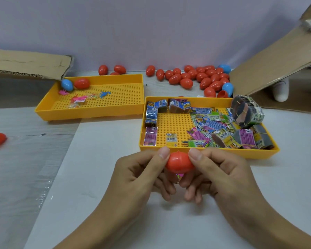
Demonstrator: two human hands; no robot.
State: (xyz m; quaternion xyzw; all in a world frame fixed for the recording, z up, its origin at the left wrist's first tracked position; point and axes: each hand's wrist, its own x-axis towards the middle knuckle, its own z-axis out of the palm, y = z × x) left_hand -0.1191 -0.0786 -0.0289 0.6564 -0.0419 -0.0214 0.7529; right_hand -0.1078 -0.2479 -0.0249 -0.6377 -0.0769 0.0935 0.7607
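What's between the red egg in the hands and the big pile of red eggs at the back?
A yellow tray holding colourful paper leaflets and bundles sits between the held egg and the pile. The head view shows it.

Forearms angle in from below as the left hand (pixel 138 177) and right hand (pixel 221 177) meet at centre, thumbs on top, fingers curled beneath, pinching a red egg (pixel 179 163) between them.

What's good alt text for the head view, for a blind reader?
The left hand and right hand pinch a red egg above a white table. Behind lie a left tray with small toys, a right tray of printed leaflets, and loose red eggs.
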